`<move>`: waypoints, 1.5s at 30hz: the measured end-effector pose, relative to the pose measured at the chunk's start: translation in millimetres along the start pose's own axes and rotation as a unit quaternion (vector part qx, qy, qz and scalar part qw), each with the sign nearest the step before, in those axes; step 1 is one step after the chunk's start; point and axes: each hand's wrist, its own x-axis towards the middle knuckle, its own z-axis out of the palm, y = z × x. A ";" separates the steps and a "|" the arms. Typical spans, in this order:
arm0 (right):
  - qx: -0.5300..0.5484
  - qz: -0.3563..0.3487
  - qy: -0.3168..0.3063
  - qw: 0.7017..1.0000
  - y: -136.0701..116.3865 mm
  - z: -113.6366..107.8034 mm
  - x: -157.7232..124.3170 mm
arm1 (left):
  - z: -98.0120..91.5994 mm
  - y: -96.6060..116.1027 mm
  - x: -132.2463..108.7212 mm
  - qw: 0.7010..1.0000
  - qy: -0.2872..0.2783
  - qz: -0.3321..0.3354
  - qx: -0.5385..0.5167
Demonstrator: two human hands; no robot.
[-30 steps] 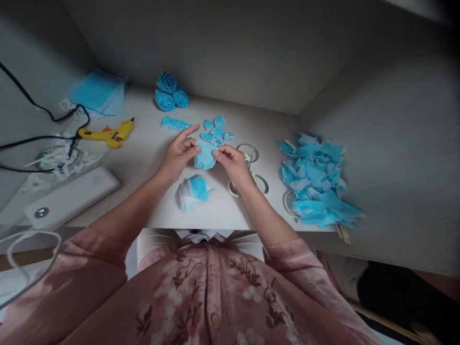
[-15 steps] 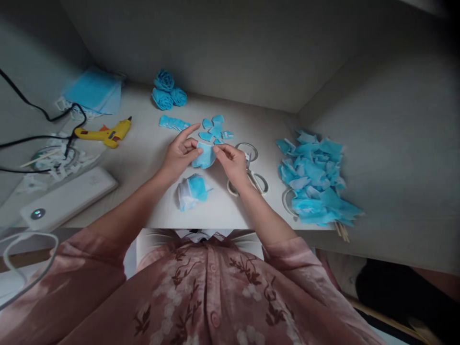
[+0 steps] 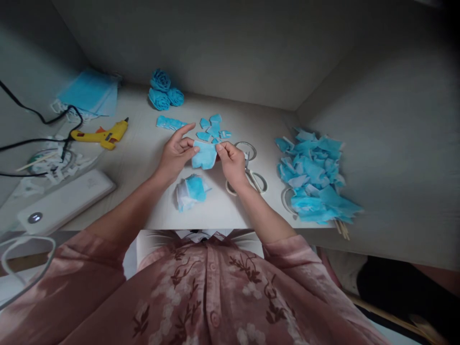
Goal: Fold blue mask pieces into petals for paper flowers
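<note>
A light blue piece of mask fabric (image 3: pixel 204 155) is stretched between my two hands above the table. My left hand (image 3: pixel 176 152) pinches its left edge between thumb and fingers, with the index finger raised. At the upper right corner, my right hand (image 3: pixel 232 160) grips it between thumb and forefinger. Small blue cut pieces (image 3: pixel 213 128) lie just beyond the fabric, with a folded blue strip (image 3: pixel 169 122) to their left. Scissors (image 3: pixel 257 182) rest partly under my right wrist. Nearer to me sits a bundle of blue and white fabric (image 3: pixel 192 191).
Three blue fabric roses (image 3: pixel 160 98) stand at the back. On the left are stacked face masks (image 3: pixel 89 93), a yellow glue gun (image 3: pixel 104 135), black cables and a white power bank (image 3: pixel 68 199). A roll of tape (image 3: pixel 246 151) lies near the scissors; a blue fabric heap (image 3: pixel 312 167) covers the right.
The fabric piece has been spread flatter and wider between my hands, its right edge drawn slightly rightward. The whole view has shifted a little.
</note>
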 end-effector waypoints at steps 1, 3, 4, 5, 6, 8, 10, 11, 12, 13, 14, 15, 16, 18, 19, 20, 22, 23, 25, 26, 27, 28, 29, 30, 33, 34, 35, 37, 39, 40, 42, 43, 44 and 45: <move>0.030 0.015 -0.011 0.999 2.1 0.3 0.8 | -0.3 -1.2 0.2 1.000 0.000 0.000 -0.003; 0.102 0.054 -0.035 0.993 5.4 0.9 2.7 | -0.7 -3.8 0.5 1.000 0.001 -0.003 -0.010; 0.138 0.079 -0.050 0.986 6.2 0.9 3.7 | -1.0 -5.2 0.8 1.000 0.000 -0.004 -0.014; 0.171 0.105 -0.064 0.978 6.1 0.6 4.7 | -1.3 -6.4 1.1 1.000 -0.001 -0.006 -0.018; 0.197 0.130 -0.079 0.968 5.1 0.1 5.7 | -1.7 -7.5 1.4 1.000 -0.002 -0.008 -0.023; 0.232 0.170 -0.102 0.952 1.1 -1.3 7.1 | -2.6 -9.1 2.1 0.999 -0.002 -0.012 -0.033; 0.244 0.190 -0.113 0.944 -4.3 -2.5 7.5 | -3.7 -10.2 2.8 0.999 -0.001 -0.016 -0.037; 0.244 0.193 -0.115 0.944 -6.8 -2.7 7.2 | -4.1 -10.7 3.2 0.999 -0.001 -0.016 -0.036; 0.241 0.192 -0.116 0.944 -8.8 -2.7 6.6 | -4.4 -11.1 3.6 0.999 -0.001 -0.015 -0.033; 0.237 0.189 -0.117 0.946 -10.2 -2.3 5.8 | -4.7 -11.5 4.0 0.999 -0.002 -0.013 -0.030; 0.231 0.184 -0.117 0.948 -10.8 -1.8 5.1 | -4.7 -11.8 4.3 1.000 -0.002 -0.012 -0.029; 0.222 0.180 -0.114 0.951 -10.6 -1.2 4.5 | -4.7 -12.1 4.5 0.999 0.000 -0.013 -0.030; 0.211 0.178 -0.109 0.955 -9.8 -0.7 4.1 | -4.5 -12.2 4.7 0.999 0.003 -0.014 -0.032; 0.192 0.180 -0.098 0.960 -7.0 -0.1 4.3 | -3.9 -12.3 4.8 0.999 0.014 -0.019 -0.035; 0.189 0.182 -0.094 0.960 -5.4 -0.1 4.8 | -3.6 -12.4 4.7 0.999 0.019 -0.022 -0.034; 0.191 0.183 -0.092 0.960 -4.1 -0.2 5.5 | -3.3 -12.4 4.5 0.999 0.024 -0.026 -0.032; 0.203 0.187 -0.093 0.957 -2.4 -0.8 6.8 | -2.8 -12.8 4.2 0.998 0.032 -0.035 -0.032; 0.210 0.189 -0.092 0.955 -1.9 -1.2 7.3 | -2.7 -13.1 4.0 0.998 0.036 -0.041 -0.035; 0.219 0.189 -0.091 0.953 -1.7 -2.0 7.7 | -2.8 -13.3 4.0 0.997 0.044 -0.051 -0.044; 0.221 0.187 -0.090 0.953 -1.8 -2.3 7.7 | -2.9 -12.9 4.0 0.996 0.048 -0.054 -0.045; 0.222 0.185 -0.089 0.953 -1.9 -2.6 7.6 | -3.0 -12.2 4.1 0.996 0.055 -0.053 -0.040; 0.223 0.181 -0.086 0.954 -2.0 -2.7 7.5 | -2.9 -10.8 4.2 0.996 0.064 -0.048 -0.029; 0.222 0.178 -0.083 0.955 -2.1 -2.7 7.4 | -2.7 -8.9 4.2 0.996 0.077 -0.038 -0.011; 0.222 0.175 -0.079 0.956 -2.2 -2.7 7.4 | -2.3 -6.5 4.0 0.995 0.095 -0.023 0.011; 0.224 0.166 -0.066 0.958 -2.6 -2.0 8.1 | 1.0 2.4 1.7 0.986 0.138 0.033 0.084; 0.227 0.164 -0.061 0.958 -2.8 -1.8 8.5 | 2.7 5.5 0.3 0.983 0.142 0.049 0.106; 0.231 0.164 -0.055 0.957 -3.2 -1.7 8.9 | 4.3 8.5 -1.4 0.980 0.139 0.061 0.127; 0.238 0.166 -0.042 0.956 -4.2 -1.6 9.6 | 7.5 14.2 -4.8 0.973 0.119 0.084 0.177; 0.239 0.170 -0.033 0.955 -5.6 -1.8 10.1 | 9.8 19.6 -7.6 0.962 0.092 0.116 0.228; 0.237 0.171 -0.030 0.956 -6.2 -2.0 10.2 | 10.5 22.0 -8.7 0.957 0.072 0.131 0.247; 0.237 0.173 -0.026 0.955 -7.0 -2.3 10.5 | 11.4 25.3 -10.4 0.956 0.016 0.139 0.258; 0.241 0.174 -0.025 0.954 -7.0 -2.5 10.6 | 11.7 25.6 -11.2 0.960 -0.019 0.128 0.250; 0.247 0.175 -0.024 0.953 -6.8 -2.7 10.9 | 11.8 24.7 -12.1 0.964 -0.055 0.108 0.235; 0.255 0.178 -0.023 0.950 -6.6 -2.8 11.1 | 11.8 22.5 -13.0 0.968 -0.089 0.085 0.218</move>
